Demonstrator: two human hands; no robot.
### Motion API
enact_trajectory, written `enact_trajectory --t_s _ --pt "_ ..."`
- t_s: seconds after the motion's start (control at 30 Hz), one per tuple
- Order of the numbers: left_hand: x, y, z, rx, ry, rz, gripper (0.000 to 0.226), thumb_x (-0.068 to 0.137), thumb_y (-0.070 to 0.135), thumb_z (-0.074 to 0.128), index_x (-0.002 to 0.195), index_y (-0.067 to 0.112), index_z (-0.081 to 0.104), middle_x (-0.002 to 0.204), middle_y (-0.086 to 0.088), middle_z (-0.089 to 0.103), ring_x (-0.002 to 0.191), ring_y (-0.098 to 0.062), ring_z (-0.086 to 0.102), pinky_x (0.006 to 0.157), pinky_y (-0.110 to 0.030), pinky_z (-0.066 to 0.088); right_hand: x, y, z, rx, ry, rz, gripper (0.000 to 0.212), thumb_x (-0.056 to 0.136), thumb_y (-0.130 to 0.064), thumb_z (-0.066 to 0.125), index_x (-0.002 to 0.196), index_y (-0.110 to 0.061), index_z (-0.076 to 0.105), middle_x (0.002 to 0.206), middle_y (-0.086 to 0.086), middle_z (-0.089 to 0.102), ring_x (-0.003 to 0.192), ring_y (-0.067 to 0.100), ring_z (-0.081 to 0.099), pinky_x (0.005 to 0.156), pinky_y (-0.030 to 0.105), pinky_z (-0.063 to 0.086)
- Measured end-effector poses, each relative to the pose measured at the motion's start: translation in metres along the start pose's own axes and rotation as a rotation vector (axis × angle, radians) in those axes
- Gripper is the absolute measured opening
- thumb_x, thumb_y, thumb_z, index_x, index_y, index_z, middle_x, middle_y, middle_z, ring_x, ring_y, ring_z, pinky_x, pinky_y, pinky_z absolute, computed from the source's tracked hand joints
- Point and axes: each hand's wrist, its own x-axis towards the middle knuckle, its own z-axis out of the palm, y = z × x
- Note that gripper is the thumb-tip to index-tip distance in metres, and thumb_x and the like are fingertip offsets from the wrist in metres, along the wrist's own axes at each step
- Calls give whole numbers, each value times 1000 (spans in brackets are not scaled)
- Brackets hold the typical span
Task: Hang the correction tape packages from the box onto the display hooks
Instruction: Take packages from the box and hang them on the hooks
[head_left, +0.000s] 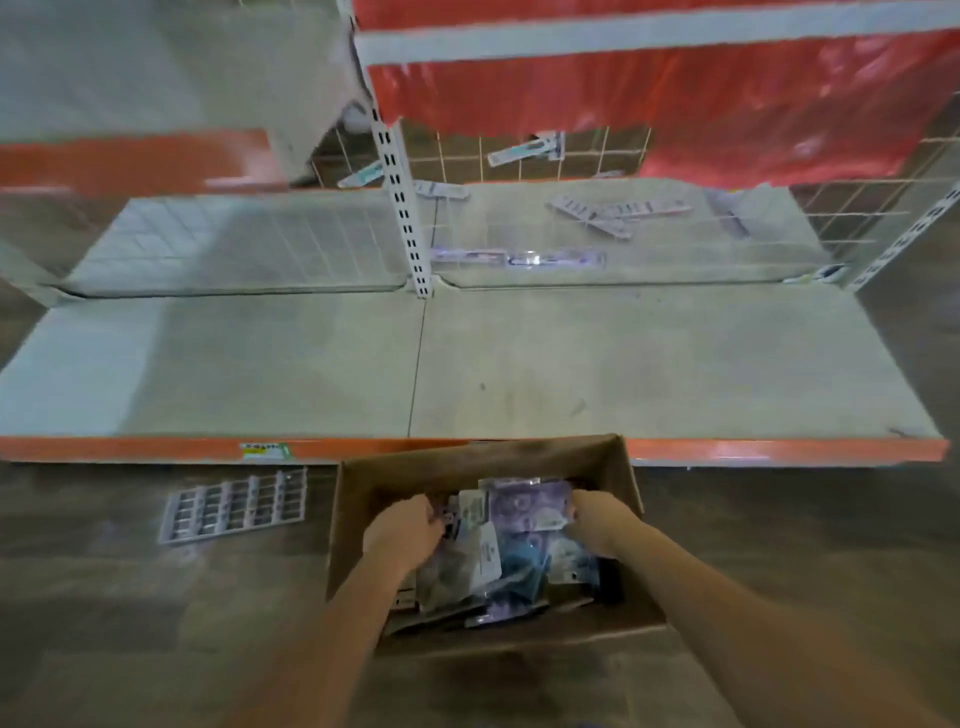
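An open cardboard box stands on the floor against the shelf's orange front edge. Inside lie several correction tape packages, mostly purple and white, piled loosely. Both my hands are down in the box. My left hand has its fingers curled at the left side of the pile. My right hand grips the right edge of the top purple package. The frame is blurred, so what the left fingers hold is unclear. No display hooks show plainly; a wire grid panel stands at the back of the shelf.
A wide grey shelf with an orange edge lies ahead. Several loose packages lie at its back, under red plastic sheeting. A white slotted upright divides the bays. A flat white plastic rack lies on the floor left of the box.
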Motion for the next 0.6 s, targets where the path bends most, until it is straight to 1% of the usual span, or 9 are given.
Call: enact_trajectory --t_s 0.07,0.17,0.27,0.3,0.33,0.4,0.47,0.53,0.6 --pt "38 -14 34 -28 -38 -46 25 99 28 42 115 15 57 115 -4 62 106 -20 59 86 -31 45 44 8 30 22 -19 25 32 100 -17 41 127 -4 51 130 14 55 122 27 51 98 31 41" --pt "85 -32 77 2 -52 -88 24 98 26 43 114 15 57 118 -5 62 108 -22 59 87 -31 46 101 18 69 63 -50 72 25 101 -16 38 106 -5 59 108 13 60 118 29 52 83 29 44" --pt "122 -48 103 45 -7 -157 26 96 26 46 116 18 58 123 -6 61 112 -24 58 91 -34 49 136 25 93 210 -28 154 35 101 -13 32 129 0 51 113 12 57 88 20 53 82 28 38" --pt "134 -52 109 47 2 -173 29 96 28 45 119 17 57 126 -7 59 115 -25 57 92 -35 49 144 29 99 292 1 199 37 101 -13 34 131 0 48 120 12 56 88 19 53 79 26 35" --pt "142 -55 112 47 1 -195 32 97 31 42 122 17 56 130 -8 57 118 -27 55 93 -35 48 153 32 106 369 38 236 37 99 -14 38 132 1 48 127 14 54 99 22 56 78 25 34" --pt "156 -61 120 50 2 -217 39 99 35 38 129 15 52 137 -10 51 124 -28 51 97 -36 45 168 39 117 575 129 314 37 95 -15 45 126 3 53 130 17 55 117 29 54 76 24 35" --pt "165 -66 132 26 2 -253 44 101 37 34 136 12 44 142 -12 46 128 -29 47 101 -36 41 180 42 124 817 175 364 35 94 -14 49 124 3 55 126 20 57 117 32 55 76 29 41" --pt "169 -70 143 20 -31 -266 47 101 36 36 140 12 37 142 -13 45 128 -29 47 100 -36 42 183 43 129 1048 211 394 35 94 -12 50 125 4 54 127 22 56 117 35 55 84 36 48" --pt "171 -73 151 17 -42 -264 51 98 35 43 143 12 33 141 -14 46 125 -30 49 98 -37 45 191 45 131 1227 225 423 37 94 -8 48 128 6 50 131 23 53 120 37 53 90 40 47"
